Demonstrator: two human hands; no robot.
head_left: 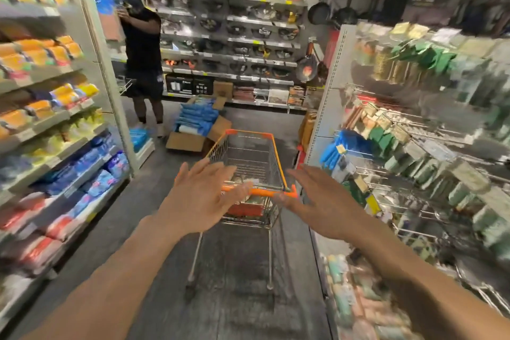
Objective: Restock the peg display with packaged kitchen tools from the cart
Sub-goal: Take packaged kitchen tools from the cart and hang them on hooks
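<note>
A wire shopping cart point(248, 154) with orange trim stands in the aisle straight ahead, its orange handle point(265, 191) nearest me. My left hand point(201, 196) hovers with fingers spread just before the handle's left end. My right hand point(323, 201) is spread the same way at the handle's right end. Neither holds anything. Reddish packages point(245, 208) lie low in the cart behind the handle. The peg display point(414, 146) fills the right side, blurred, hung with green, blue and clear packs.
Shelves of colourful packs point(55, 119) line the left. A person in black point(143, 58) stands at the far left end of the aisle. Open cardboard boxes with blue packs point(198, 124) sit on the floor beyond the cart. Pans fill the back wall point(248, 36).
</note>
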